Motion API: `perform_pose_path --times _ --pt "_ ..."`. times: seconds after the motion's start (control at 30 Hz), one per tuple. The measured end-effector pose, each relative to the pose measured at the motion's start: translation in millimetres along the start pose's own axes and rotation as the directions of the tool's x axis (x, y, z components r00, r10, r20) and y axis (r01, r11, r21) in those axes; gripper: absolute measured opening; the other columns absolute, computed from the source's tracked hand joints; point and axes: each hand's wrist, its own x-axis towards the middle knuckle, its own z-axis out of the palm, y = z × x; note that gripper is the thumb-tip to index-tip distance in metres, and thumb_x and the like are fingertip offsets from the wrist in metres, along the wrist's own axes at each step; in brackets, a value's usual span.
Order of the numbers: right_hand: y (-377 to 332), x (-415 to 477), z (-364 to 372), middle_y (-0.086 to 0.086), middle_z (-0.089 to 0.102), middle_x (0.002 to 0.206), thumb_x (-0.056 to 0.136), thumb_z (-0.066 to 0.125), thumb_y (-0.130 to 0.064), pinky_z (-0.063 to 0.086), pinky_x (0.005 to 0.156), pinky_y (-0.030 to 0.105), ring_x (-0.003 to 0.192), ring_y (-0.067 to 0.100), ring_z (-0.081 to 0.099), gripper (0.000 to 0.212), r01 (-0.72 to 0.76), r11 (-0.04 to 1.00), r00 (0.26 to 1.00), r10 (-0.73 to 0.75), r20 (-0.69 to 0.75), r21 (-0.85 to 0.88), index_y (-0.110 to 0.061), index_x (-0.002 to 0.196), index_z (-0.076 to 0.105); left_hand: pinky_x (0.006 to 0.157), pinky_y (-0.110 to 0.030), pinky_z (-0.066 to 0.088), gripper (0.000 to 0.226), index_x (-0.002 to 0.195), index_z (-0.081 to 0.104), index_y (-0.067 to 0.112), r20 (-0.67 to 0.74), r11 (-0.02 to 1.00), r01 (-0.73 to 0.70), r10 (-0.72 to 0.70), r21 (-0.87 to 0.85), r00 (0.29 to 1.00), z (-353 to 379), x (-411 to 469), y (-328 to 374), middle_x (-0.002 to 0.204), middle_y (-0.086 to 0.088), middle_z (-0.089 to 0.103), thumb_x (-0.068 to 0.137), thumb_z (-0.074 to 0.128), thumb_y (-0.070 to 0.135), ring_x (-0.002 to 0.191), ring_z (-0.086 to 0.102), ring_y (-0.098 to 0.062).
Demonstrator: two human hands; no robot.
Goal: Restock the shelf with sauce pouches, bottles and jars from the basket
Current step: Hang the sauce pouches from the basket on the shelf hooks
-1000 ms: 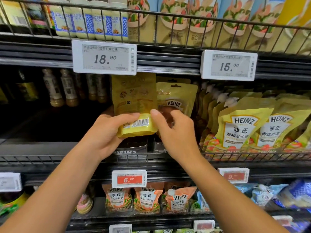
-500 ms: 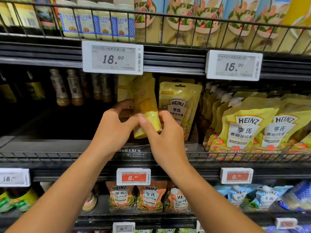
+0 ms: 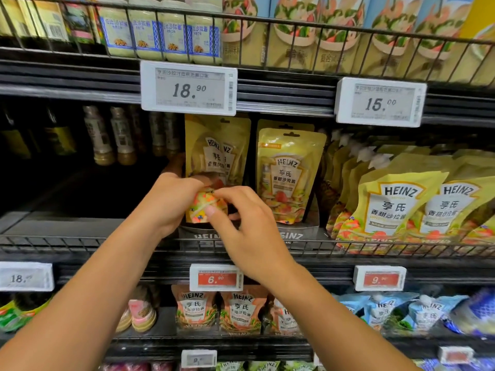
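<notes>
1 pouch at disp. box: L hand, R hand

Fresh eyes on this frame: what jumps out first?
Both hands meet at centre frame: the left hand and right hand grip the bottom of a yellow Heinz pouch, upright at the front of the middle shelf. Right above it hangs the white 18.90 price tag. To its right stands a matching pouch, then a leaning row of spouted Heinz pouches.
</notes>
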Motion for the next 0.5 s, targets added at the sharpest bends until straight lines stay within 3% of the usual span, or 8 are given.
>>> perform_pose_path --times 0.1,0.2,0.3,0.43,0.5 --pt "7.7 4.3 -13.4 -0.011 0.061 0.112 0.098 0.057 -0.040 0.051 0.088 0.022 0.105 0.001 0.057 0.030 -0.038 0.999 0.997 0.040 -0.073 0.027 -0.021 0.119 0.065 0.066 -0.030 0.060 0.030 0.114 0.067 0.007 0.048 1.000 -0.029 0.028 0.010 0.998 -2.4 3.5 -1.2 0.092 -0.008 0.078 0.084 0.072 0.003 0.086 0.076 -0.023" --pt "17.4 7.3 -29.4 -0.009 0.065 0.103 0.096 0.060 -0.041 0.051 0.085 0.028 0.099 0.007 0.060 0.024 -0.081 0.996 0.987 0.076 -0.145 -0.027 -0.023 0.111 0.067 0.064 -0.026 0.060 0.024 0.104 0.071 0.016 0.064 0.999 -0.034 0.033 0.004 0.997 -7.2 8.3 -3.2 0.092 -0.003 0.078 0.082 0.078 0.011 0.085 0.076 -0.019" --pt "27.3 11.5 -47.4 -0.008 0.063 0.084 0.095 0.061 -0.042 0.046 0.067 0.027 0.079 0.010 0.059 0.021 -0.173 0.982 0.966 0.155 -0.208 -0.071 -0.021 0.092 0.065 0.069 -0.026 0.059 0.023 0.096 0.073 0.023 0.060 0.994 -0.066 0.062 0.082 0.996 -12.2 13.6 -5.5 0.090 0.003 0.078 0.078 0.080 0.010 0.085 0.075 -0.014" --pt "41.3 21.9 -66.0 -0.002 0.058 0.070 0.094 0.059 -0.038 0.038 0.056 0.029 0.069 0.019 0.058 0.029 -0.299 0.899 0.954 0.277 -0.114 -0.319 -0.017 0.074 0.057 0.059 -0.014 0.055 0.029 0.088 0.072 0.026 0.123 0.973 -0.130 0.107 0.191 0.987 -16.2 19.4 -3.7 0.079 0.013 0.077 0.073 0.082 0.003 0.076 0.074 -0.003" --pt "45.9 28.2 -72.0 0.001 0.056 0.074 0.095 0.054 -0.040 0.038 0.059 0.031 0.075 0.025 0.059 0.031 -0.334 0.811 0.926 0.376 -0.010 -0.480 -0.017 0.074 0.050 0.068 -0.018 0.058 0.033 0.100 0.072 0.026 0.220 0.955 -0.154 0.098 0.252 0.971 -16.2 24.7 0.4 0.092 0.010 0.078 0.077 0.080 0.003 0.086 0.074 -0.006"
